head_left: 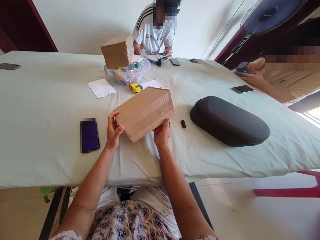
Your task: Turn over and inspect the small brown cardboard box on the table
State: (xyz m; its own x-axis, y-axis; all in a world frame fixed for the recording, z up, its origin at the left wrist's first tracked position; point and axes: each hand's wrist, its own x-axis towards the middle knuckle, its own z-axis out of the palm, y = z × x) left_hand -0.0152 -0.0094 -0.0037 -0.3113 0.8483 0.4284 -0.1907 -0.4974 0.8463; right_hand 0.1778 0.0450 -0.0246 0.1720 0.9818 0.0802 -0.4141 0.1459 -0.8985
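A brown cardboard box [146, 111] is held tilted above the cloth-covered table, its taped side facing me. My left hand [113, 131] grips the box's left end, thumb on the near face. Under the lower right side, my right hand [162, 133] supports it with the thumb up along the face; some of its fingers are hidden beneath the box. Just beyond the box lie a yellow tape measure [135, 88] and a sheet of paper [156, 84]. To its left is a phone [90, 136], and a small black object [183, 124] lies to its right.
A large dark hard case [230, 121] occupies the right of the table [50, 133]. A second cardboard box [117, 53] rests on a clear plastic basin [143, 68] at the back. White paper [101, 88] lies nearby. One person [155, 33] sits opposite, another [285, 76] at right.
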